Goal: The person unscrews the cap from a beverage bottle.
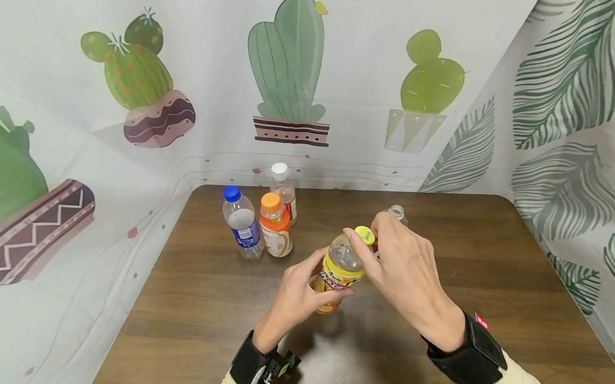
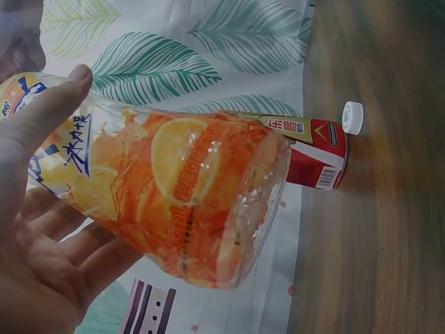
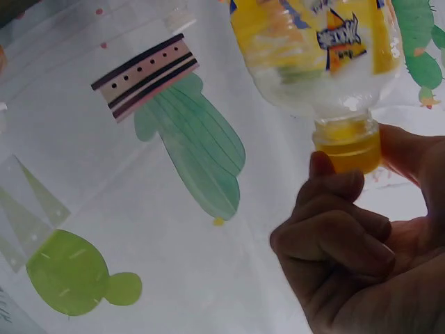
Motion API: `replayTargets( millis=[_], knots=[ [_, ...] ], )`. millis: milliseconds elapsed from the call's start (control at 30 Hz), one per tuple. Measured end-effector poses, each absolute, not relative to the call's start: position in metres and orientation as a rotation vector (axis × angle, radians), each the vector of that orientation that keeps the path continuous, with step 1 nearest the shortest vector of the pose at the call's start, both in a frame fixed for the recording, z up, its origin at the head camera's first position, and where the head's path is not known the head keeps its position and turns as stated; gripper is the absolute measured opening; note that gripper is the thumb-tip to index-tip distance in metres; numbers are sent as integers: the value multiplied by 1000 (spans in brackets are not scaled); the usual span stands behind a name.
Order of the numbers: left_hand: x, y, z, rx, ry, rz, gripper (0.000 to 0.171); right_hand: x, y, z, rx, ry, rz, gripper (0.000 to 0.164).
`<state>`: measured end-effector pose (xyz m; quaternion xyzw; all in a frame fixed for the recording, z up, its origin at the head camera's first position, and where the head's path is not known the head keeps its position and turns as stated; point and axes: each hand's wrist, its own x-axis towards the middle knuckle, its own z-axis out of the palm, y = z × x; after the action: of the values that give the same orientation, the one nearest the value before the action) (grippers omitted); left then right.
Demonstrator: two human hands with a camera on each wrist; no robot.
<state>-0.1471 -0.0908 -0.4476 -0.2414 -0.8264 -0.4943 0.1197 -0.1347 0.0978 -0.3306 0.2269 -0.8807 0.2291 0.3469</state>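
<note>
A clear plastic bottle [image 1: 343,258] with a yellow and orange label leans to the right between both hands. My left hand [image 1: 294,293] grips it around the label, thumb on the near side. In the left wrist view, orange slices decorate the lower label and the bottle's base is tilted off the table. Thumb and fingers of my right hand [image 1: 409,269] pinch the yellow cap [image 1: 365,234]. The right wrist view shows the cap [image 3: 351,149] on the bottle's neck, with the index finger and thumb on opposite sides and the other fingers curled below.
At the back left of the wooden table [image 1: 181,306] stand a blue-capped bottle [image 1: 245,226], an orange-capped bottle [image 1: 275,230] and a white-capped bottle [image 1: 280,171]. An uncapped bottle [image 1: 396,211] is partly hidden behind my right hand. A loose white cap [image 2: 353,117] lies near a red-labelled bottle [image 2: 323,156].
</note>
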Motion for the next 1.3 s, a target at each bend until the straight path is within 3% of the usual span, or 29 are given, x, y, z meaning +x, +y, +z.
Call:
replayTargets(
  millis=[500,767,1000,1300],
  knots=[
    [-148,-94,-447,-774,-2448,-1719,64,-138,106,-331,833,-2284,623,39],
    [-149,-96,-447,-834,-2463,-1756,64,-141,114,-328,983,-2352,582,28],
    [-150,-99,-447,-886,-2497,-1764,64,-145,119,-332,1134,-2312,546,43],
    [-150,-97,-450,-878,-2533,-1802,63,-146,126,-328,1209,-2330,489,43]
  ],
)
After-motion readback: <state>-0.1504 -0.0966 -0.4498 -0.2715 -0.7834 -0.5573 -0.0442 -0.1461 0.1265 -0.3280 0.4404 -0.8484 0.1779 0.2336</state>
